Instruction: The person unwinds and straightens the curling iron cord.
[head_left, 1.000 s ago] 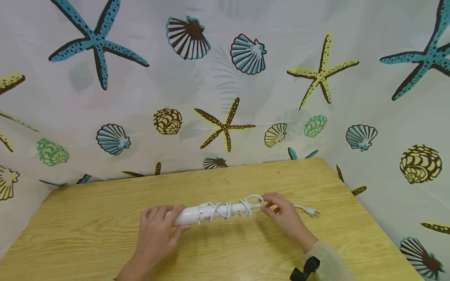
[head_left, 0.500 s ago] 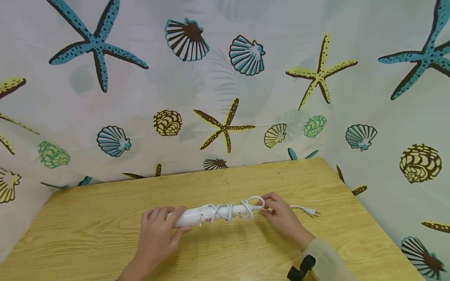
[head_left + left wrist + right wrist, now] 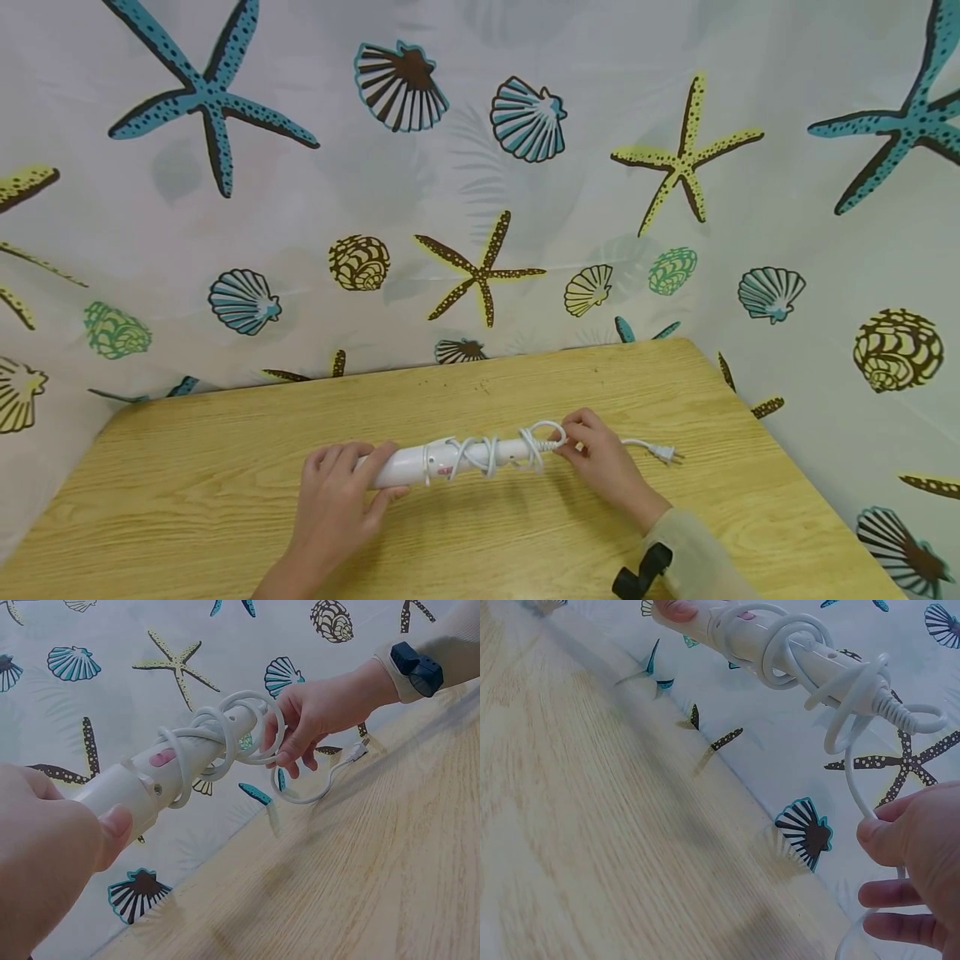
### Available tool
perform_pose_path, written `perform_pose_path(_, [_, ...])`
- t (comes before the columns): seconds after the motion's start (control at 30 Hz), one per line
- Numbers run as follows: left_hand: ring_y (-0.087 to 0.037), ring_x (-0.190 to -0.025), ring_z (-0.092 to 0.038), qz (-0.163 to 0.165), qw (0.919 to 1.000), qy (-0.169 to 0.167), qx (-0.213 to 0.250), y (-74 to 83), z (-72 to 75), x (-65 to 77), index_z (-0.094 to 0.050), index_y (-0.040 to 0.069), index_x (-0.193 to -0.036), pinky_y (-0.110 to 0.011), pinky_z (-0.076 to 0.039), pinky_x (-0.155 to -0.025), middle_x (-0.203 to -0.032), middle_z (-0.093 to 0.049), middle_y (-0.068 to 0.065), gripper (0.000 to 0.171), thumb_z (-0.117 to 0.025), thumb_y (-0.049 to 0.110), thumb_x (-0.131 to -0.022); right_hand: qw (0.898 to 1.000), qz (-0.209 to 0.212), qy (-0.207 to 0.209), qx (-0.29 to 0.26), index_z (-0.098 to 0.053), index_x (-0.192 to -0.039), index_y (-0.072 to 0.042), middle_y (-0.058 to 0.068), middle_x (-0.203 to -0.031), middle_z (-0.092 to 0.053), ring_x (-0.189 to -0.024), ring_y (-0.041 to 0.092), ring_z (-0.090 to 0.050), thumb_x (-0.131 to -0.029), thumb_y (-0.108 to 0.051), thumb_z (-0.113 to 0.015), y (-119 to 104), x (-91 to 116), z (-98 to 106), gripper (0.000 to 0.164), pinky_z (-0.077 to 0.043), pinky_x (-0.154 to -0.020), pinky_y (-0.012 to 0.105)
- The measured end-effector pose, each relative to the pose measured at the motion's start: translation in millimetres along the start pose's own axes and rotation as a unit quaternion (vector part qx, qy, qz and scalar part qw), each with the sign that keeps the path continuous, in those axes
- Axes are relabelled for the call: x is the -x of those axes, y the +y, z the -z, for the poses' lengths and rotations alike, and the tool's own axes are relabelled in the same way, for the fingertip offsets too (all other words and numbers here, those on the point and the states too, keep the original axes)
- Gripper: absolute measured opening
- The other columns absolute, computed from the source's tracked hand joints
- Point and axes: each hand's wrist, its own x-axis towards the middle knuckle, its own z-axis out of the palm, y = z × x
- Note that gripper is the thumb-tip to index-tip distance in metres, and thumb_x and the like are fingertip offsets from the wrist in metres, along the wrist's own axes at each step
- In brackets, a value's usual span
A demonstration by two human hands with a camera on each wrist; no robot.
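Note:
A white wand-shaped electric appliance [image 3: 405, 465], much like a curling iron, is held roughly level above the table. My left hand [image 3: 333, 500] grips its thicker end, the thumb below and the fingers over the top, hiding that tip. Around the slimmer part winds a white power cord [image 3: 490, 454], loosely and in several crossing loops. At the cord's exit is a ribbed sleeve [image 3: 896, 712]. My right hand [image 3: 600, 467] pinches the cord between thumb and fingers, just past that end. Beyond this hand the cord runs to a two-prong plug [image 3: 663, 452].
A wooden table [image 3: 187, 483] lies under both hands. Behind it and at the right hangs a pale curtain [image 3: 465, 183] printed with starfish and shells. A black device [image 3: 642, 571] is strapped at the right sleeve [image 3: 697, 554].
Very little differs. Both hands keep their holds, with the appliance and right hand shifting only slightly. The cord loops and the plug look nearly the same.

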Motion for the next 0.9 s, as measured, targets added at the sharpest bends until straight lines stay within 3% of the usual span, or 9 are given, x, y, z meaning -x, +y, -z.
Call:
perform_pose_path(0.33, [-0.025,-0.082,-0.052,0.004,0.9998,-0.018,0.002,-0.6,-1.9,3.3,-0.059,0.018,-0.102,-0.047,-0.032,-0.074,-0.086,-0.057,-0.007,0.047,-0.07,0.042,-0.064,0.999,-0.003,0.03,-0.016,-0.064,-0.086,-0.015,-0.008,-0.089,-0.045,-0.07,0.003,-0.047,-0.075,-0.005,-0.064,-2,-1,4,0.015,-0.041,-0.054,0.02])
perform_pose_path(0.57, [-0.026,-0.08,-0.052,-0.003,0.9999,0.003,0.01,-1.6,-3.9,4.1,-0.06,0.017,-0.101,-0.048,-0.032,-0.073,-0.086,-0.057,-0.007,0.046,-0.068,0.044,-0.065,0.998,0.024,0.052,-0.021,-0.062,-0.087,-0.019,-0.005,-0.092,-0.046,-0.071,0.004,-0.046,-0.078,-0.006,-0.061,-3,-3,9,0.016,-0.042,-0.054,0.019])
perform_pose_path(0.9, [-0.025,-0.082,-0.051,0.009,0.9997,-0.021,0.002,-1.2,-2.6,3.6,-0.059,0.019,-0.102,-0.048,-0.032,-0.075,-0.087,-0.056,-0.006,0.046,-0.069,0.043,-0.064,0.995,0.045,0.076,-0.051,-0.063,-0.088,-0.017,0.0,-0.093,-0.048,-0.071,0.008,-0.046,-0.079,-0.008,-0.06,-2,-2,15,0.013,-0.042,-0.054,0.019])
